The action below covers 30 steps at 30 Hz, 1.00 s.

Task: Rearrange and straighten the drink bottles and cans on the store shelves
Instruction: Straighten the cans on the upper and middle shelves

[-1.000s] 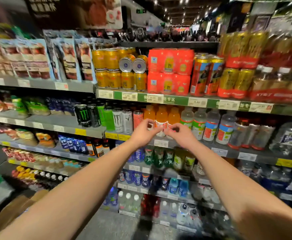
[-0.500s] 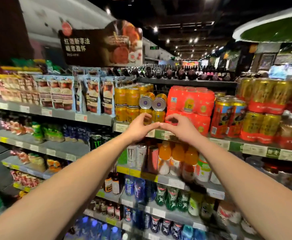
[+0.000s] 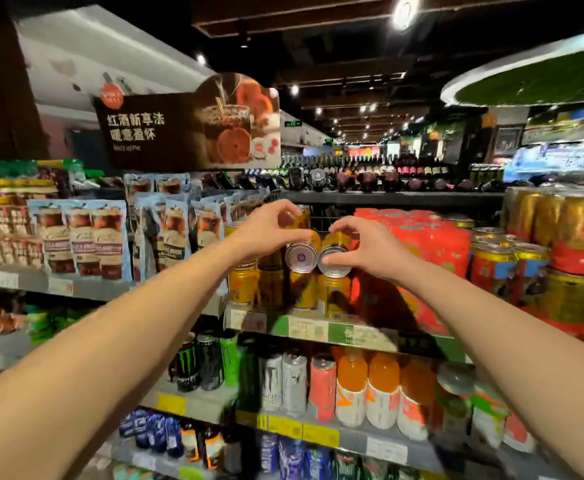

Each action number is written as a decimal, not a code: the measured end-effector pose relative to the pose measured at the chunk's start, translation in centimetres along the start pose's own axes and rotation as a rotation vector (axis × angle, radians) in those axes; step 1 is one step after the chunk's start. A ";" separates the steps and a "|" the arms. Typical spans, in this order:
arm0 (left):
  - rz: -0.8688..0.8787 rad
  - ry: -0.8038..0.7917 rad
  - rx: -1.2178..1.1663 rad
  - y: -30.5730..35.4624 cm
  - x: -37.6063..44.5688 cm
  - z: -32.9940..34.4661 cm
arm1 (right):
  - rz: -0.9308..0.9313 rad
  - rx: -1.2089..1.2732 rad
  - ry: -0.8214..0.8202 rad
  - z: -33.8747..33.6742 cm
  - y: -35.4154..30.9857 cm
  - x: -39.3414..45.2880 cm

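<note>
Head view has your two hands up at the gold-can shelf, each curled round one of the two cans lying on their sides, silver ends facing you. Your left hand point(image 3: 266, 233) wraps the left sideways can point(image 3: 301, 255), fingers arched over its top and thumb under the near rim. Your right hand point(image 3: 363, 247) grips the right sideways can point(image 3: 334, 259), fingers over the top, thumb pressed against its silver end. The two cans touch each other between your grips. Directly under both grips stand the upright gold cans point(image 3: 304, 289) that the sideways pair lies on, and below those runs the shelf edge point(image 3: 335, 332) with its green and white price strips. Just right of your right hand sits the red shrink-wrapped pack point(image 3: 432, 244); further right are more gold and red cans point(image 3: 491, 268). Left of your left hand hang the blue pouches point(image 3: 107, 233). Well below your wrists, on the next shelf down, stand energy drink cans point(image 3: 211, 362) and orange bottles point(image 3: 353, 389)
</note>
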<state>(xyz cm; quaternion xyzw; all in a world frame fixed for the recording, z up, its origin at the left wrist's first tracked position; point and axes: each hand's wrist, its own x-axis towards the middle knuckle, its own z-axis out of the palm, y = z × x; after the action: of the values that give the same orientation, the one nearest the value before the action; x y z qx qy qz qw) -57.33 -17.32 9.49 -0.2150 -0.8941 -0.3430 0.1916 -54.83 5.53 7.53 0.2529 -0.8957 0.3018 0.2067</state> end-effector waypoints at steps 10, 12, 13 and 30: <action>0.108 -0.337 0.139 -3.3 9.0 0.0 | 0.220 -0.324 -0.169 0.9 1.1 7.4; 0.088 -0.415 0.212 -3.5 10.5 0.5 | 0.279 -0.368 -0.196 0.8 1.5 8.3; 0.074 -0.446 0.253 -3.5 11.2 0.8 | 0.305 -0.400 -0.221 0.7 1.6 8.7; -0.291 -0.921 0.369 -3.9 15.3 3.1 | 0.369 -0.386 -0.557 -0.3 2.6 10.6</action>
<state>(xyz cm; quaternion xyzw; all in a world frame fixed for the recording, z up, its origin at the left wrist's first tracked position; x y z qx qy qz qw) -72.69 -13.90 12.81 -0.1798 -0.9520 -0.0726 -0.2369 -64.66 4.03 12.16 0.1162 -0.9883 0.0794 -0.0587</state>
